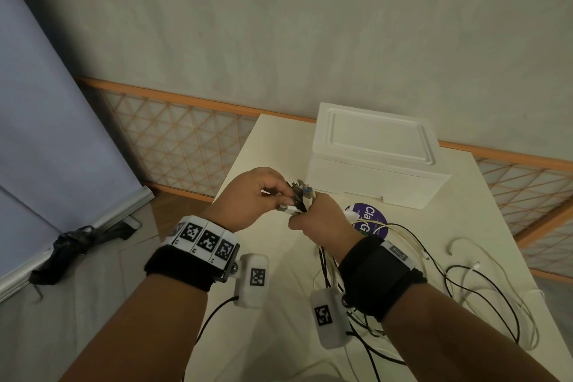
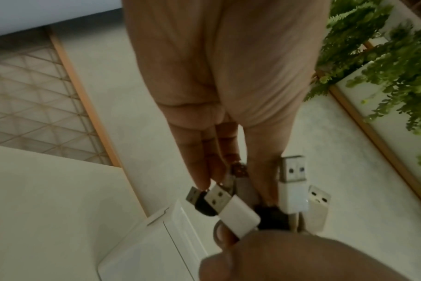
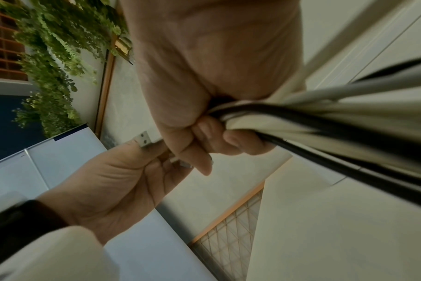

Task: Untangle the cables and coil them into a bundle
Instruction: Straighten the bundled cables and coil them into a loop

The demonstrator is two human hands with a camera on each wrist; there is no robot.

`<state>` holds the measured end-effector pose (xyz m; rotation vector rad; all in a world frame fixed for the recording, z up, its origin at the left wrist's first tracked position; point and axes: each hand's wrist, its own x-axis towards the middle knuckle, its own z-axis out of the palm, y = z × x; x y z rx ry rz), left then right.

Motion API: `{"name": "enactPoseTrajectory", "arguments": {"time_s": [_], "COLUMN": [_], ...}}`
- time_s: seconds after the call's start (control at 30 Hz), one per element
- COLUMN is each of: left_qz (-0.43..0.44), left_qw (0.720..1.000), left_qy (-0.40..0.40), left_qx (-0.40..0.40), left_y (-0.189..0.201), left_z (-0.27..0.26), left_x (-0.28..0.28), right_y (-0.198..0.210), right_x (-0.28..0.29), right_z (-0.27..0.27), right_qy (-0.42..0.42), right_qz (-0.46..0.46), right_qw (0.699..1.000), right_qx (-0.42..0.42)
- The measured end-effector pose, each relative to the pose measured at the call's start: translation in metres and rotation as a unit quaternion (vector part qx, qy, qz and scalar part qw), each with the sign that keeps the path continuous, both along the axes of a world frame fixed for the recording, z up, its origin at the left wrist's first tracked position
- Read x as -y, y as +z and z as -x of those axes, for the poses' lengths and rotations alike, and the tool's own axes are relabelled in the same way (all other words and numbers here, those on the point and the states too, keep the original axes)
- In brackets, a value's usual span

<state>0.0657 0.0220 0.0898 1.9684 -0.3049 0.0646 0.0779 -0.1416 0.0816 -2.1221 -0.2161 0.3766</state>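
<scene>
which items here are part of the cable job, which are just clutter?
In play:
- cables, black and white, trailing loose over the table
- USB plugs gathered at one end
- right hand, grip round the cable bunch
- left hand, pinching at the plugs

Just lying about:
- white box
- purple round label
- black bundle on the floor

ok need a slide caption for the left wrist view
Left hand fingering a cluster of USB plugs on black and white cables bunched in the right hand.
</scene>
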Motion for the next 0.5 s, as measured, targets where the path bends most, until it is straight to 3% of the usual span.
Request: {"name": "enactPoseTrajectory", "arguments": {"time_s": [0.17, 0.4, 0.5], "left_qz": [-0.011, 0.146, 0.285], "left_qw": [0.999, 0.987, 0.955], "left_qy": [0.002, 0.060, 0.055], "left_qx": [0.050, 0.002, -0.056], "left_y": [-0.008, -0.020, -0.022], "left_z": [0.004, 0.006, 0.005], "left_x": [0.009, 0.022, 0.031], "right_y": [0.002, 0.002, 0.004], "right_x": [0.003, 0.003, 0.001], "right_z": [-0.002, -0.002, 0.001], "right_qy": [-0.012, -0.016, -0.003], "right_qz": [-0.005, -0.014, -0.017], "right_qw": [1.000, 0.999, 0.999], "right_qx": [0.020, 0.047, 0.049]}}
